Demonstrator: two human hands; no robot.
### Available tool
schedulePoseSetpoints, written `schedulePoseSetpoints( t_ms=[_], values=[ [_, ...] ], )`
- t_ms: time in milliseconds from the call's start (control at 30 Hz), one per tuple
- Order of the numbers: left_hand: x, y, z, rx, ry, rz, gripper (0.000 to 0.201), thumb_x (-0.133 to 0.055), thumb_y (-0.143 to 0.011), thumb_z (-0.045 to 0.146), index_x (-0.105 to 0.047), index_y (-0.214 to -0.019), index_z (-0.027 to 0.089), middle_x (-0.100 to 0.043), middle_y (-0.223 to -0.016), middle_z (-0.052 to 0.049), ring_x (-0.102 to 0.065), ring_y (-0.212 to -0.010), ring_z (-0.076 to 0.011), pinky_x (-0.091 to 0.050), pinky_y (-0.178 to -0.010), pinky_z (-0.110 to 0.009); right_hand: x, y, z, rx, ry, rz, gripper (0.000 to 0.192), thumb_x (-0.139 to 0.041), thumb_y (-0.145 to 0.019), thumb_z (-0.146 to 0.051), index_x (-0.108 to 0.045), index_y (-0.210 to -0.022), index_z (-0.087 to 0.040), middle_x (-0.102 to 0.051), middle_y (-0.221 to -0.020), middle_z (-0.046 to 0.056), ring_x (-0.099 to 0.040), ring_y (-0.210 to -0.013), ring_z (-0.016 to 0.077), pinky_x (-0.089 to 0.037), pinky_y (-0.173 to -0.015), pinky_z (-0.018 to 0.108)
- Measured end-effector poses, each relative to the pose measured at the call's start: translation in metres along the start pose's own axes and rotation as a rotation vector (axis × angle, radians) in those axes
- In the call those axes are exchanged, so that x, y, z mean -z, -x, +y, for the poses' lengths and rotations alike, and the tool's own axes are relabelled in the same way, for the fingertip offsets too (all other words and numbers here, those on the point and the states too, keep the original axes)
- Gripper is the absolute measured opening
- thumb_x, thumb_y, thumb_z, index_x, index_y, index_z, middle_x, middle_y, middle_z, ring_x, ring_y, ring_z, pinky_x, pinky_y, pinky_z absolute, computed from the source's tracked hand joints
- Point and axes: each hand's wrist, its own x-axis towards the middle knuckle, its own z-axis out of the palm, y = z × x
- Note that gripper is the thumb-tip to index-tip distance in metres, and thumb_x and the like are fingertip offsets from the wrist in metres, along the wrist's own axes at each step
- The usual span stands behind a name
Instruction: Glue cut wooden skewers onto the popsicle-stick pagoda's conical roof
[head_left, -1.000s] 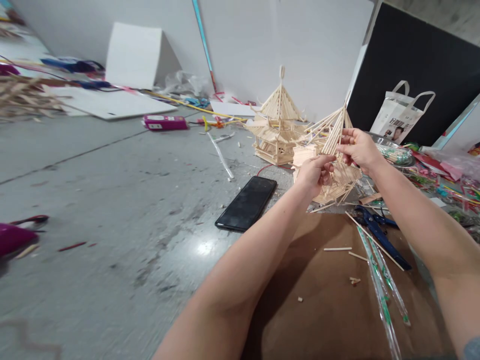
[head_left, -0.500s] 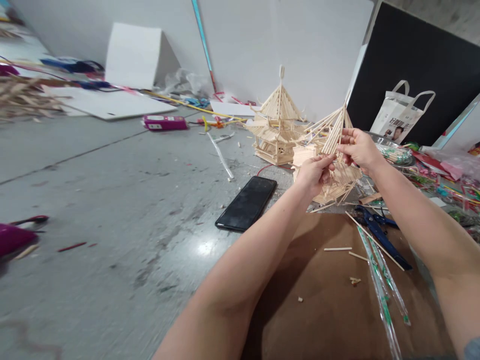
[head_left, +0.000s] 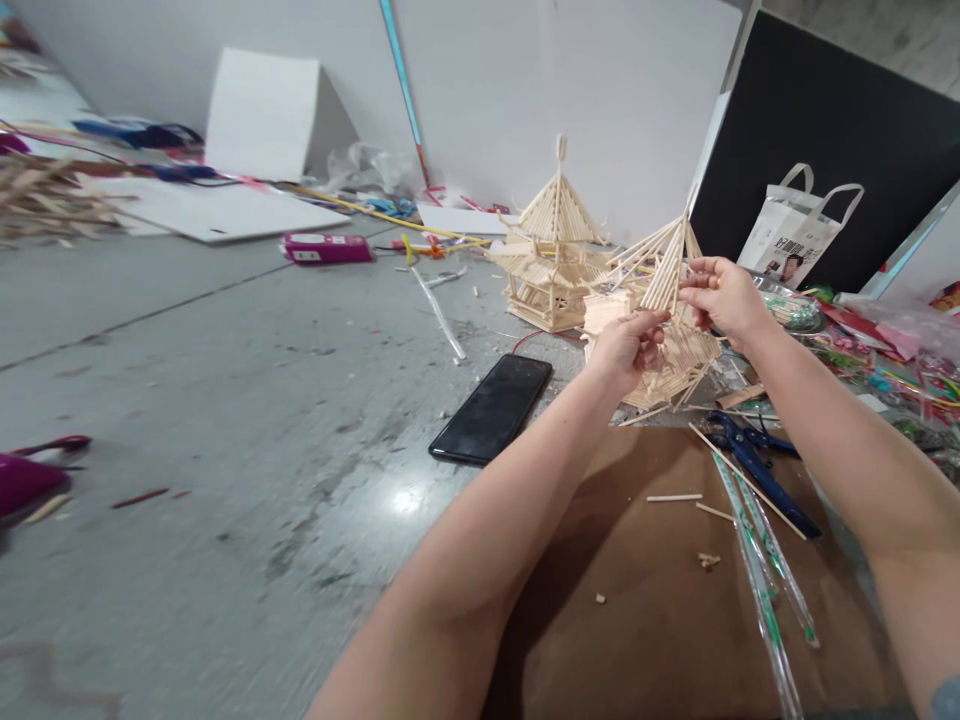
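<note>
Both hands on the stick roof frame (head_left: 670,262), just right of the finished stick pagoda (head_left: 551,255). Left hand (head_left: 628,348) fingers pinch its lower sticks; right hand (head_left: 721,297) fingers pinch the upper slope.

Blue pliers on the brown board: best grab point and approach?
Probably the handles of the blue pliers, from above. They lie flat, long axis running diagonally toward the lower right, with thin sticks crossing them; close across the handles near the lower-right end, where the brown board shows bare beside them.
</note>
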Motion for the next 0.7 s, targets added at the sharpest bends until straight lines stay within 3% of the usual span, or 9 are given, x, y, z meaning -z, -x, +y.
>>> schedulePoseSetpoints(
  t_ms=[167,333,500,600,700],
  values=[
    [0.000,-0.001,-0.001,0.013,0.005,-0.031,0.016,-0.065,-0.065,0.024,-0.054,-0.067,0.013,-0.043,-0.041,0.007,-0.027,-0.027,-0.0014,-0.013,-0.032,-0.018,0.022,0.014,0.007,0.061,0.075,0.024,0.019,-0.058,-0.068,-0.014,-0.050,-0.086,-0.017,-0.053,-0.073,-0.003,-0.041,-0.035,0.0021,-0.033,-0.030,0.018],
    [-0.001,-0.001,0.000,0.022,0.006,-0.033,0.018,-0.066,-0.066,0.023,-0.050,-0.064,0.014,-0.045,-0.042,0.008,-0.028,-0.027,-0.0014,-0.015,-0.032,-0.018,0.063,0.048,0.032,0.072,0.230,0.021,0.024,-0.062,-0.068,-0.029,-0.057,-0.087,-0.016,-0.057,-0.068,-0.002,-0.044,-0.037,0.0038,-0.036,-0.035,0.020],
    [-0.003,0.000,0.001,0.025,0.008,-0.009,0.016,-0.065,-0.067,0.022,-0.052,-0.064,0.014,-0.043,-0.041,0.007,-0.028,-0.027,-0.0013,-0.016,-0.032,-0.017,0.110,0.088,0.065,-0.132,0.304,0.136,0.031,-0.063,-0.067,-0.038,-0.059,-0.089,-0.016,-0.051,-0.050,-0.004,-0.044,-0.039,0.0077,-0.036,-0.039,0.021],
    [-0.002,-0.001,0.002,0.032,0.007,0.003,0.013,-0.064,-0.068,0.020,-0.053,-0.065,0.013,-0.043,-0.040,0.007,-0.027,-0.026,-0.0014,-0.015,-0.031,-0.017,0.133,0.105,0.090,-0.220,0.296,0.229,0.033,-0.061,-0.066,-0.040,-0.058,-0.088,-0.016,-0.056,-0.060,-0.002,-0.044,-0.040,0.0072,-0.035,-0.039,0.022],
    [-0.001,-0.001,0.002,0.027,0.009,0.000,0.011,-0.062,-0.069,0.018,-0.053,-0.065,0.012,-0.043,-0.039,0.007,-0.028,-0.026,-0.0016,-0.015,-0.031,-0.017,0.149,0.115,0.115,-0.312,0.476,0.247,0.033,-0.055,-0.069,-0.041,-0.059,-0.090,-0.016,-0.062,-0.070,0.003,-0.046,-0.040,0.0085,-0.037,-0.043,0.025]
  ],
)
